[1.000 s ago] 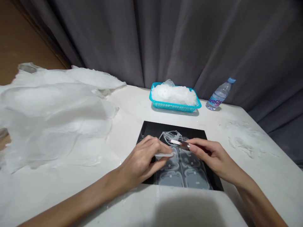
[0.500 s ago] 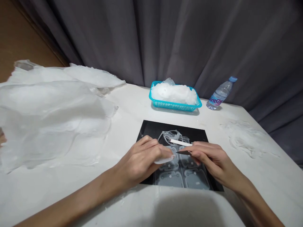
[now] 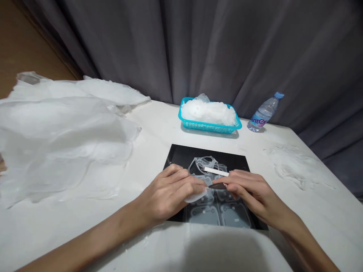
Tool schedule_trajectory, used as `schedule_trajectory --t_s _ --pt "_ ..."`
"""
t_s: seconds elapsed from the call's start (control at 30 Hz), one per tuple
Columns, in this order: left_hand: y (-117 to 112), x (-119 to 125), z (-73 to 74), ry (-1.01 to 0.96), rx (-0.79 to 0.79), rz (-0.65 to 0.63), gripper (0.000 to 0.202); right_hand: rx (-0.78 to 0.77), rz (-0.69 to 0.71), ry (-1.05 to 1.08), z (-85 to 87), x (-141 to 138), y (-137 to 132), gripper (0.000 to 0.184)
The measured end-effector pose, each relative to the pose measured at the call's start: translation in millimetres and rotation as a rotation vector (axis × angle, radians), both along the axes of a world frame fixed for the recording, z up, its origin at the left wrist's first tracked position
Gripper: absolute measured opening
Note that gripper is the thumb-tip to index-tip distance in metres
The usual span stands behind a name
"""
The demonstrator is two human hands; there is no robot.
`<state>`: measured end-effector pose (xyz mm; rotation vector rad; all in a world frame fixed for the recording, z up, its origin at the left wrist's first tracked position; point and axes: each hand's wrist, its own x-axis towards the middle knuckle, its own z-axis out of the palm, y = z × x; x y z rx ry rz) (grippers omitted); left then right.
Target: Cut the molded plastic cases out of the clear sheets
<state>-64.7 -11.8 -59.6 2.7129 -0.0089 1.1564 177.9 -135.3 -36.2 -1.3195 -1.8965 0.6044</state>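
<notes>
A black mat (image 3: 181, 155) lies on the white table in front of me, with a translucent sheet of moulded rounded shapes (image 3: 219, 211) on it. My left hand (image 3: 170, 192) is closed, pinching a small translucent piece (image 3: 197, 196) against the sheet. My right hand (image 3: 249, 192) is closed on a thin tool (image 3: 217, 172) with a white handle and a dark blade tip that points toward my left fingertips. The two hands almost touch over the middle of the mat.
A turquoise basket (image 3: 208, 126) heaped with white pieces stands behind the mat. A water bottle (image 3: 263, 113) is at the back right. Crumpled translucent sheets (image 3: 62, 132) cover the table's left side. Thin scraps (image 3: 292, 166) lie at the right. A grey curtain hangs behind.
My right hand has shifted the blade tip slightly down and left toward my left fingers. My left hand has stayed on the small piece. The view has barely moved.
</notes>
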Motion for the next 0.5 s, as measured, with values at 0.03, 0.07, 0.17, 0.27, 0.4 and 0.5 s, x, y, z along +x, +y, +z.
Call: schedule_trajectory --t_s 0.03,0.07,0.17,0.27,0.4,0.5 --pt "-0.2 0.0 -0.1 -0.004 0.001 0.002 0.014 0.001 0.001 -0.002 -0.1 0.1 0.1 0.029" --pt "-0.4 0.2 -0.2 -0.011 0.001 0.002 0.014 -0.002 0.0 -0.004 -0.2 0.2 0.1 0.029" --pt "-0.7 1.3 -0.6 -0.034 0.003 0.01 0.013 -0.009 -0.003 -0.005 -0.1 0.3 -0.3 0.028" --pt "-0.5 2.0 -0.1 -0.035 0.02 0.016 0.012 -0.002 -0.007 -0.008 0.7 -0.2 -0.6 0.028" --pt "0.4 1.6 1.3 -0.034 0.012 0.0 0.012 0.017 -0.007 -0.021 2.0 -1.1 -0.3 0.029" --pt "0.8 1.1 1.5 -0.03 0.003 -0.004 0.013 0.028 -0.01 -0.02 1.6 -1.0 -0.3 0.028"
